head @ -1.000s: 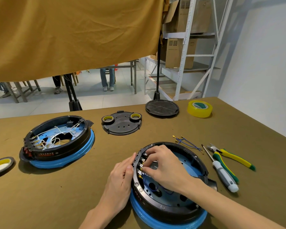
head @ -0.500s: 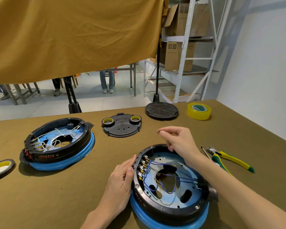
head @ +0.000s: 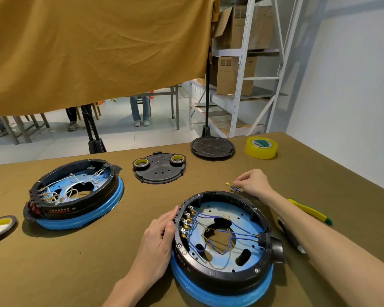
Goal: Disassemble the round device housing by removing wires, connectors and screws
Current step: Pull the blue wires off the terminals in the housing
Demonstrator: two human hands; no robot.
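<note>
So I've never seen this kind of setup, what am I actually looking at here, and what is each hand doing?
No machine: a person works bare-handed, filmed by a camera on their head looking down. The left hand rests against the rim of the near round housing, which has blue wires inside. The right hand pinches a loose blue wire over the table, beyond the housing. A second housing with white wires sits to the left. At the back lie a black cover plate, a black disc and a yellow tape roll. A yellow-handled tool shows behind the right forearm.
</note>
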